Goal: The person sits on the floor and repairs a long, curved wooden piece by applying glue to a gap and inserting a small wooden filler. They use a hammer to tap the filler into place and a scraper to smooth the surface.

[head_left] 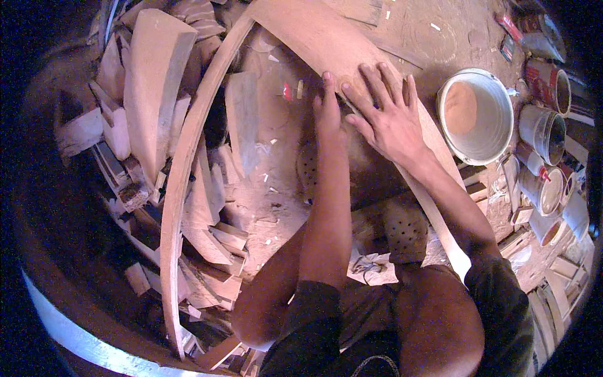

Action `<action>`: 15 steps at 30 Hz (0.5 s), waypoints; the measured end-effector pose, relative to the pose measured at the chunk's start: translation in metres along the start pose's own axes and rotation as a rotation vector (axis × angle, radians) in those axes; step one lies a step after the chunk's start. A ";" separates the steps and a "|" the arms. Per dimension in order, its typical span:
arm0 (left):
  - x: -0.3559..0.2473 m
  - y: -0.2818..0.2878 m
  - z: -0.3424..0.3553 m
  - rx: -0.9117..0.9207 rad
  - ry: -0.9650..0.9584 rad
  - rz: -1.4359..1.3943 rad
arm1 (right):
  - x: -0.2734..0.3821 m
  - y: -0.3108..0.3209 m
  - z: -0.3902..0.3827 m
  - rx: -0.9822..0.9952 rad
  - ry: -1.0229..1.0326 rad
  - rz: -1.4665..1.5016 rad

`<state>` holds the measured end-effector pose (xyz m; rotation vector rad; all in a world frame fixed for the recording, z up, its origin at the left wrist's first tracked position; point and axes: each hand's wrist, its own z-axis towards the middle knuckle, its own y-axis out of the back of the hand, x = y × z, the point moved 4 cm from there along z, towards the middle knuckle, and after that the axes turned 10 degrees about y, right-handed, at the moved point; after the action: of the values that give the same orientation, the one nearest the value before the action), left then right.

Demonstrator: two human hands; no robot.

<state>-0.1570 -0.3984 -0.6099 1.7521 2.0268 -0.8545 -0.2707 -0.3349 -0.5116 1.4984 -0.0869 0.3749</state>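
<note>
Right hand [397, 129] lies spread-fingered on a curved board [314, 36]; left hand [328, 112] is at its edge, grip unclear; bucket [495, 119] at right.

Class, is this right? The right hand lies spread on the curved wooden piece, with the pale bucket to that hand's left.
Wrong side: the head view shows the pale bucket to the right of the right hand, which lies spread on the curved wooden piece.

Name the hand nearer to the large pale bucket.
Right. The right hand rests on the curved wooden piece, left of the large pale bucket; the left hand is farther left, at the piece's edge.
</note>
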 end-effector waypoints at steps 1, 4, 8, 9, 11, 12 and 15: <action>-0.001 0.001 0.000 -0.020 0.005 -0.004 | 0.002 0.000 0.002 -0.005 0.001 -0.007; -0.006 0.001 -0.005 -0.009 -0.020 0.033 | 0.004 -0.001 0.002 0.002 0.004 -0.026; -0.008 -0.001 -0.007 -0.054 0.000 0.018 | 0.005 0.002 0.000 0.029 0.003 -0.027; -0.008 0.000 -0.008 -0.059 0.005 0.006 | 0.006 0.001 0.002 0.013 0.004 -0.023; -0.016 -0.015 -0.028 -0.007 0.012 -0.016 | 0.002 -0.005 0.002 -0.009 -0.005 -0.022; -0.016 -0.016 -0.029 0.012 -0.034 -0.006 | 0.001 -0.003 0.003 -0.043 -0.012 0.006; -0.012 -0.003 -0.022 0.044 -0.080 0.003 | 0.006 0.008 0.011 -0.112 -0.019 0.075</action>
<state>-0.1545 -0.3938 -0.5854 1.7149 1.9677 -0.9590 -0.2657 -0.3442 -0.5014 1.3913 -0.1771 0.4099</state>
